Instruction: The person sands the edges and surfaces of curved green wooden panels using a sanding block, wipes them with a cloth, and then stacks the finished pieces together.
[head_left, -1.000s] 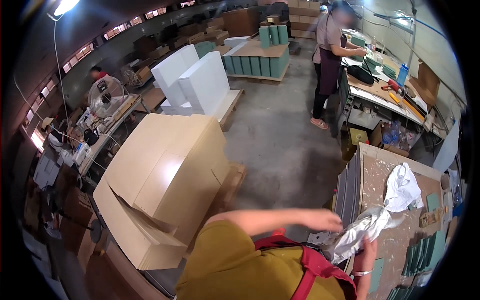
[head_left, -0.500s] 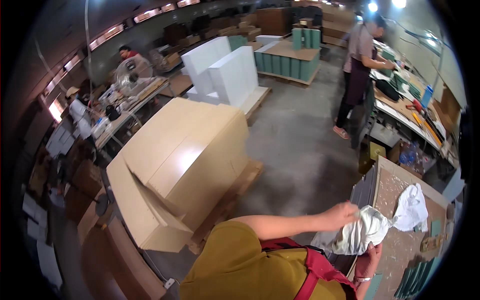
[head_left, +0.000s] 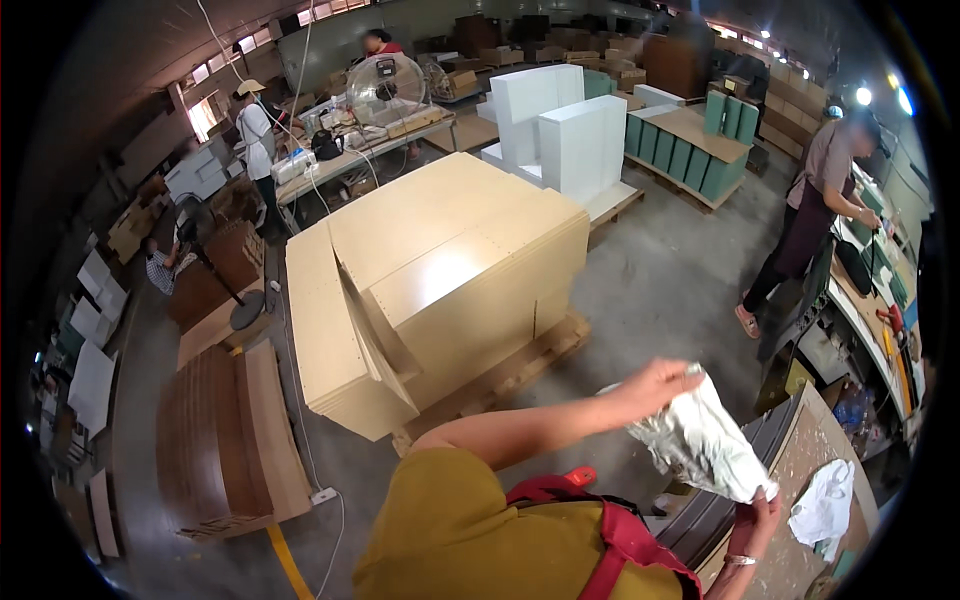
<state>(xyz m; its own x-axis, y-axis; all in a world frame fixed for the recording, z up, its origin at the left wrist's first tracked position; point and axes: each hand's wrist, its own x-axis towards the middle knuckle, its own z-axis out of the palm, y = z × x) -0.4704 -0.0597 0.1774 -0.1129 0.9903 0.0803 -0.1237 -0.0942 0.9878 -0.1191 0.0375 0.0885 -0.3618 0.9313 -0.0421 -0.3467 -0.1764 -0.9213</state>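
A crumpled whitish rag (head_left: 705, 440) with grey smudges hangs stretched between my two hands. My left hand (head_left: 655, 388) pinches its upper end. At its lower right corner, the fingers of my right hand (head_left: 758, 508) grip the cloth. Below the rag lies a stack of dark panels (head_left: 712, 520) along the edge of a worn, paint-flecked worktable (head_left: 795, 460). On that table, right of my right hand, rests a second white cloth (head_left: 822, 505), held by neither hand.
Large tan boards (head_left: 450, 235) are stacked on a pallet (head_left: 500, 385) ahead. At the right, a person (head_left: 825, 190) stands by a bench (head_left: 850, 295). Brown panels (head_left: 205, 440) and a power strip (head_left: 323, 496) lie at left. White blocks (head_left: 580, 145) stand farther off.
The view has swung right to left, showing more of the left side. My left hand has lifted its end of the rag, which was bunched over the panels and is now drawn out between both hands.
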